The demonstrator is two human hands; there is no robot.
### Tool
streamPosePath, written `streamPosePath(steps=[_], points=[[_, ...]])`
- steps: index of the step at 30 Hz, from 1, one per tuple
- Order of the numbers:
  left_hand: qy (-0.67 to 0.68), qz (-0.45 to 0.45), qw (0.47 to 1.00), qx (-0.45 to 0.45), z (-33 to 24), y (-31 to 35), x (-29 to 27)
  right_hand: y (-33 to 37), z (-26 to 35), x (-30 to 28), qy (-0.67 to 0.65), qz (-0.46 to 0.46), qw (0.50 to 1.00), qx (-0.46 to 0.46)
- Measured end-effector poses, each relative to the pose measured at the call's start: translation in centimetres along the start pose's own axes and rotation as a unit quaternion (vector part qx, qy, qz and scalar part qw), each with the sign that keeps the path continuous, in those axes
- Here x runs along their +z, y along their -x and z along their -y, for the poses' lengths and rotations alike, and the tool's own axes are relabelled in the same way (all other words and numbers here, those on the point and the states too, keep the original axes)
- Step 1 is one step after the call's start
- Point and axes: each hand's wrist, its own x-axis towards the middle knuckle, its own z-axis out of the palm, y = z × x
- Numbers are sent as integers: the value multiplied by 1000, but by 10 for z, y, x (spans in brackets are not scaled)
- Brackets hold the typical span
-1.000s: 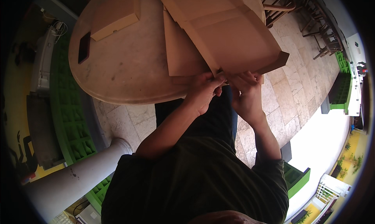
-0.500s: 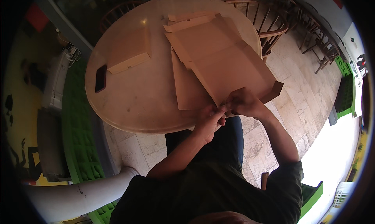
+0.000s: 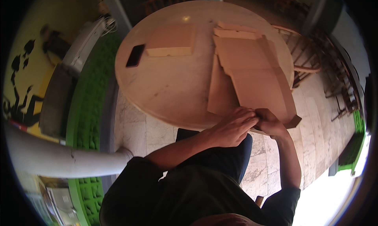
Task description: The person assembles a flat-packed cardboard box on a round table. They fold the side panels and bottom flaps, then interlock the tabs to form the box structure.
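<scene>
Cardboard sheet [image 3: 262,88]: poking past counter's [image 3: 169,82] near-right edge
Left hand [image 3: 237,126] + right hand [image 3: 271,124]: bunched together at its near end, can't tell what's pinched
Risk: pushing down could bend that unsupported bit imo

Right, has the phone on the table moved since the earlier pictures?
No, not visibly: the phone lies at the same spot near the left rim of the round table, still beside the closed box.
</scene>
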Motion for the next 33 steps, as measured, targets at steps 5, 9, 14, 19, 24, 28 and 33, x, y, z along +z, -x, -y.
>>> streamPosePath(steps=[5,9,14,19,24,28,33], points=[[6,135,991,5,18,-6,-15,-6,-4,-15,-4,47,983,177],[-23,178,983,33,22,-4,-15,-7,-20,-10,-25,56,988,140],[-19,192,980,56,23,-1,-16,-8,-28,-13,3,99,984,148],[-9,163,984,75,28,2,-13,-2,-6,-17,34,84,988,124],[-89,117,978,145,33,4,-7,2,-6,-17,150,48,986,49],[-95,183,969,136,35,4,-4,9,-25,-67,549,-280,781,-102],[-118,212,954,175,37,-10,-5,33,-48,-142,451,-281,829,174]])
